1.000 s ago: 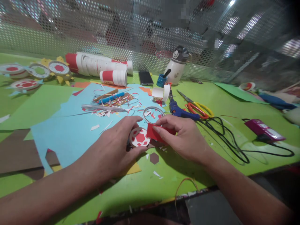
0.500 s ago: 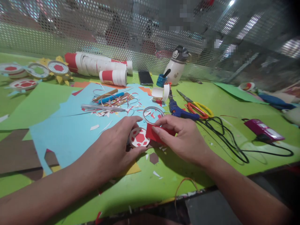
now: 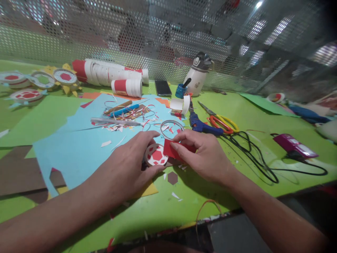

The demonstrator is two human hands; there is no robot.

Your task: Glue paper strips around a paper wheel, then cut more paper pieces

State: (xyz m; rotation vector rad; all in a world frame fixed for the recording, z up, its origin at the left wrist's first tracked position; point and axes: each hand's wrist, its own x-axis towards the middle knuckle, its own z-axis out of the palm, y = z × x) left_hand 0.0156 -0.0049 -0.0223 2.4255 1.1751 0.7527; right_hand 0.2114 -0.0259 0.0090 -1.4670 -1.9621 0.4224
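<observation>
- The left hand (image 3: 131,158), left of centre, is bare and slim-fingered.
- The left forearm (image 3: 65,207) is bare, broadening toward the lower left.
- The right hand (image 3: 205,154) is bare.
- The right forearm (image 3: 271,207), lower right, is bare.

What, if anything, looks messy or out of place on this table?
Paper scraps are strewn over the blue sheet and beyond it, like uncollected offcuts. The sheet's lower-left corner is cut raggedly, and the black cord lies in loose loops. No spill shows.
</observation>
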